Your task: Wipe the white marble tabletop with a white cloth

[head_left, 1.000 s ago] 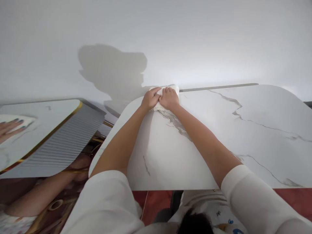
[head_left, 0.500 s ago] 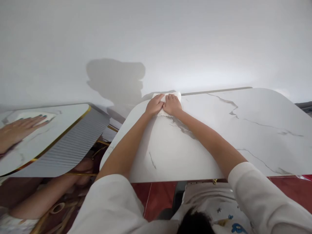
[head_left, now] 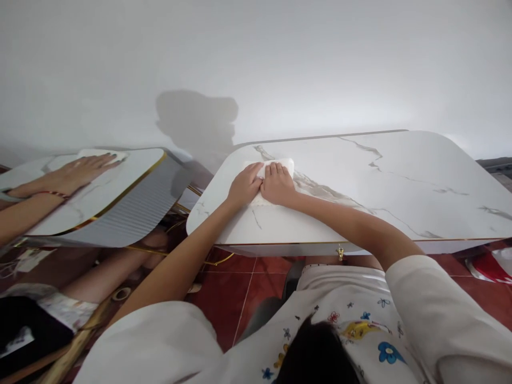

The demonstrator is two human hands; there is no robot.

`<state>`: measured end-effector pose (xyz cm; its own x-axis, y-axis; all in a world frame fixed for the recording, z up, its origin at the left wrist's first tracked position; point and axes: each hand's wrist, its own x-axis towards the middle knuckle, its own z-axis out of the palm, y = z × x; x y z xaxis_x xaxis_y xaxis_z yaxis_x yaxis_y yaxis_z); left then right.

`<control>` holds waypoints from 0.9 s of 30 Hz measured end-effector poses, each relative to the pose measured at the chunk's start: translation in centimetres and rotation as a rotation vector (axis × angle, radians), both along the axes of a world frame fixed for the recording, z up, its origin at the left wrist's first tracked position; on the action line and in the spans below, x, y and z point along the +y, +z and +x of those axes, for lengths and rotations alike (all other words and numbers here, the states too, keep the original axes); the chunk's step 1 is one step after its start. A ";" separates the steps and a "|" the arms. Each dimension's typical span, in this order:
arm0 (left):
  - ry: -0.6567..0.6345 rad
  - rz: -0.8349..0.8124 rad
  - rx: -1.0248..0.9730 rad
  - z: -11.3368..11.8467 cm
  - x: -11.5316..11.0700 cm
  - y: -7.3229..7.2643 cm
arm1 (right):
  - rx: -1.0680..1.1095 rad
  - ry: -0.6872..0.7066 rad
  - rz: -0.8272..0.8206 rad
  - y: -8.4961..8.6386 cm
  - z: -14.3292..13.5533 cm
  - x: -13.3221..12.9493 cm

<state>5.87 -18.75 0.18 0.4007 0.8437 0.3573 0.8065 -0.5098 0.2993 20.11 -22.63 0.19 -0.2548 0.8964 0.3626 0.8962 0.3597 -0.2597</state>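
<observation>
A white cloth (head_left: 287, 163), folded into a pad, lies on a white marble-patterned tabletop (head_left: 400, 192). Both my hands are on it, side by side, with the thumbs close together. My left hand (head_left: 245, 186) grips the cloth's left side, fingers bent over it. The right side is under my right hand (head_left: 277, 184), its fingers pressed together and curled on the cloth. Much of the cloth is hidden beneath the hands. Grey veining runs from the cloth to the right.
On the left, a co-worker's hand (head_left: 86, 169) rests on a white cloth (head_left: 90, 153) on a second table with a gold-edged top (head_left: 120, 205). A white wall (head_left: 280, 64) stands behind both tables. A gold knob (head_left: 340, 253) juts from my table's front.
My hands and the cloth have come back from the table's far edge toward me. The view has shifted, showing more of the table front. The co-worker's hand has moved right and away.
</observation>
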 end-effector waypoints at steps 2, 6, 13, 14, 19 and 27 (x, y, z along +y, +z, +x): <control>0.026 0.001 0.021 -0.7 -1.8 -0.3 | -0.005 0.019 0.014 0.0 -0.4 -2.0; 0.054 0.010 0.037 -1.5 -4.9 -0.7 | -0.020 0.054 0.049 -0.1 -0.8 -5.1; 0.013 0.008 0.025 1.4 -7.9 -0.2 | -0.081 0.058 0.040 0.2 2.0 -7.8; -0.005 0.017 0.015 2.4 -8.3 -0.2 | -0.094 0.050 0.036 0.2 2.9 -8.2; -0.041 0.041 -0.037 7.7 -10.4 -0.2 | -0.143 0.005 -0.045 0.4 7.7 -10.2; -0.076 -0.009 -0.047 12.1 -10.9 0.8 | -0.189 -0.027 -0.085 0.9 11.9 -10.6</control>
